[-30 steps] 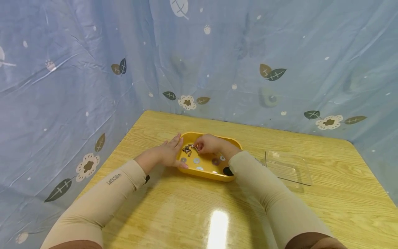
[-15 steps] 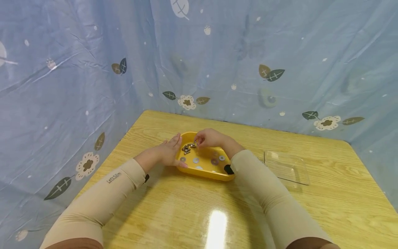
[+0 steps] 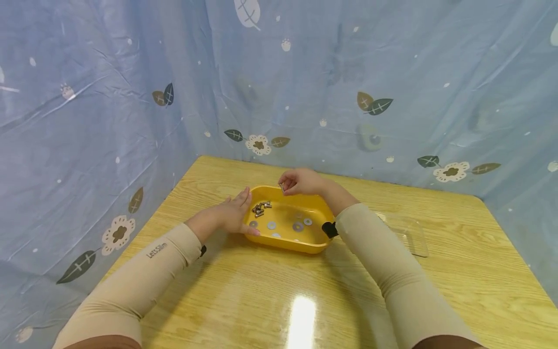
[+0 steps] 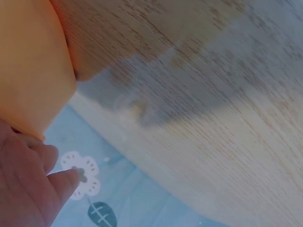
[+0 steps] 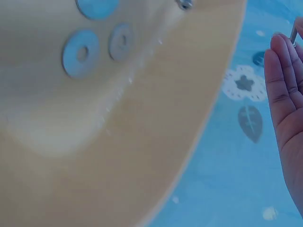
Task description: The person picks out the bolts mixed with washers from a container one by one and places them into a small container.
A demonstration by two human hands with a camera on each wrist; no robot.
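fingers (image 3: pixel 241 198) of the left hand (image 3: pixel 228 216): spread, mostly straight, laid along the left end of the yellow tray (image 3: pixel 285 245), thumb set apart at its near corner; no small part seen in them. washers (image 5: pixel 93 61), several, flat on the tray floor, mostly toward the near side. black wrist piece (image 3: pixel 330 229), on the right wrist, before the tray's right end; contact cannot be told. loose screws (image 3: pixel 259 214), one small heap, on the floor at the left, past the washers. right hand (image 3: pixel 302 182), raised by the far rim: fingertips drawn together on one screw (image 3: pixel 281 188), tilted, the remaining fingers fairly straight. likeliest fault, by judgement: the screw slipping, being narrow, smooth-looking and held by little more than the tips; a drop could land it outside the tray, the grip being so close to the edge. second: the tray sliding on the table (image 3: pixel 235 291), should the right hand catch its wall. clear box (image 3: pixel 416 231), right of the tray, partly behind the right sleeve (image 3: pixel 383 247); easily overlooked and bumped, being see-through. curtain (image 3: pixel 305 72), blue, patterned, behind all.
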